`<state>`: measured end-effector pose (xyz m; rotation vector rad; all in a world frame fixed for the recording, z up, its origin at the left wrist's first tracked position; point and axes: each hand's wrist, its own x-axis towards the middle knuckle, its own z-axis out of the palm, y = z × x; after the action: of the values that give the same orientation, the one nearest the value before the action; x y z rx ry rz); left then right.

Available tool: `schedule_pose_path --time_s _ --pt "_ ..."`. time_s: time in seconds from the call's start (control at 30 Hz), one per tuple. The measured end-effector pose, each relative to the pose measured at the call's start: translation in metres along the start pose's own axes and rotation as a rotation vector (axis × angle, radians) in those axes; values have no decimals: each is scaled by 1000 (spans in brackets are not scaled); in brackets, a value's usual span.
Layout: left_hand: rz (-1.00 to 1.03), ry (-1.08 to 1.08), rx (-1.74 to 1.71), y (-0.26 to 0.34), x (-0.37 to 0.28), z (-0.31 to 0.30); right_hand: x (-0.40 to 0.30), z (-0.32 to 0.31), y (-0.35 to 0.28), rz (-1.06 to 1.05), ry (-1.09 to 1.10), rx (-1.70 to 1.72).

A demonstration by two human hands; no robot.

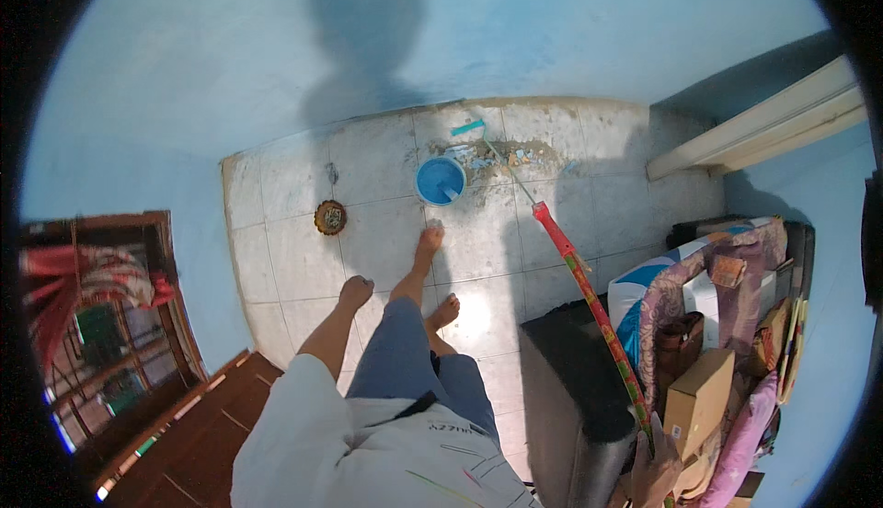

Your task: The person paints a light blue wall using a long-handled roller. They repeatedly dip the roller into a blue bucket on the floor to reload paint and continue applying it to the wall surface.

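My right hand (654, 466) is wrapped around a long pole (603, 322) covered in a red, green and yellow pattern. At the pole's far end is the red handle (552, 226) of a paint roller, whose thin metal rod runs to a turquoise roller head (468, 128) low by the blue wall (524, 39). My left hand (356, 292) hangs beside my left leg, its fingers partly hidden from above. A bucket of blue paint (440, 178) stands on the tiled floor ahead of my foot, with a pale stick-like thing in it.
A small brown bowl (330, 218) of whitish bits sits on the white tiles (290, 253). Paint flakes (524, 156) lie near the wall. To my right are a black sofa-like piece (579, 370), a cardboard box (700, 398) and piled cushions. A barred window (124, 342) is at left.
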<state>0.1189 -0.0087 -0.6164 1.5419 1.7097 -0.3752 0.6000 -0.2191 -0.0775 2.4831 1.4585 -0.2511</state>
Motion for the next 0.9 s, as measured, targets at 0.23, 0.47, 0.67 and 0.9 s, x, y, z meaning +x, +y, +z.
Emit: schedule_pose_path --time_s 0.23,0.47,0.67,0.9 --pt "-47 155 -173 -13 -108 -38 -17 -44 32 -52 -82 -86" --pt "-102 172 -282 -91 -169 -11 -9 -49 23 -227 44 -16" --pt "-212 158 -424 -160 -193 32 20 -42 -5 -259 20 -128" --pt "-297 134 -589 -208 -223 62 66 -20 -22 -317 32 -280"
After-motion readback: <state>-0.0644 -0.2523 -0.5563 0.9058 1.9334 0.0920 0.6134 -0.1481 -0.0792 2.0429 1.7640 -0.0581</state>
